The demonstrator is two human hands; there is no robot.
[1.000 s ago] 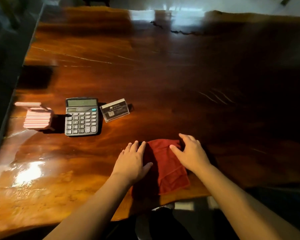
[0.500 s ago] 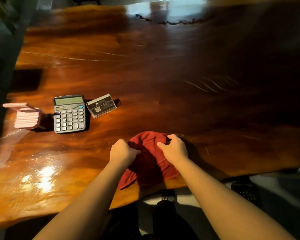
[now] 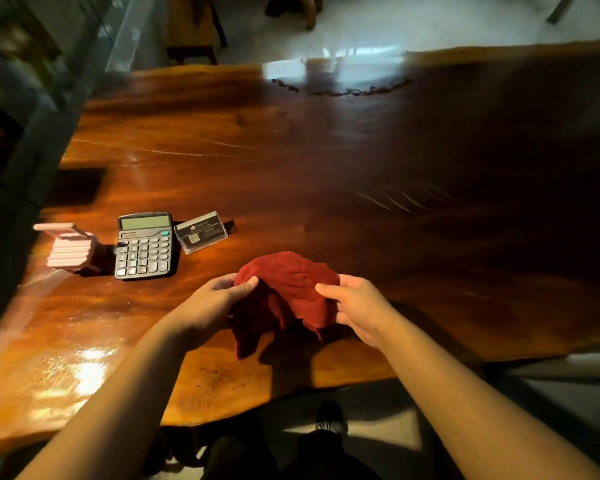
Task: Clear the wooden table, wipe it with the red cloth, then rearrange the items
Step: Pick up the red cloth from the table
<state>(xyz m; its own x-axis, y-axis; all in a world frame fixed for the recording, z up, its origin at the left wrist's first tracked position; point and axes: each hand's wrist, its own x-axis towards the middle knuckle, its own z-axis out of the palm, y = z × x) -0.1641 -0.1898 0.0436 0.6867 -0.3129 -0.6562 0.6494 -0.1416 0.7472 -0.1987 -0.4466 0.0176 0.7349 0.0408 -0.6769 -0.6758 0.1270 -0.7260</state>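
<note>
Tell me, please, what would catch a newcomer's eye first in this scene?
The crumpled red cloth stands out first, held up between the left hand and right hand over the near edge of the glossy wooden table. Next, at the table's left, a row: a pink ribbed stand, a dark grey desk calculator and a clear plastic card holder.

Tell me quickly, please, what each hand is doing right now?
Left hand: closed on the red cloth.
Right hand: closed on the same cloth.
</note>
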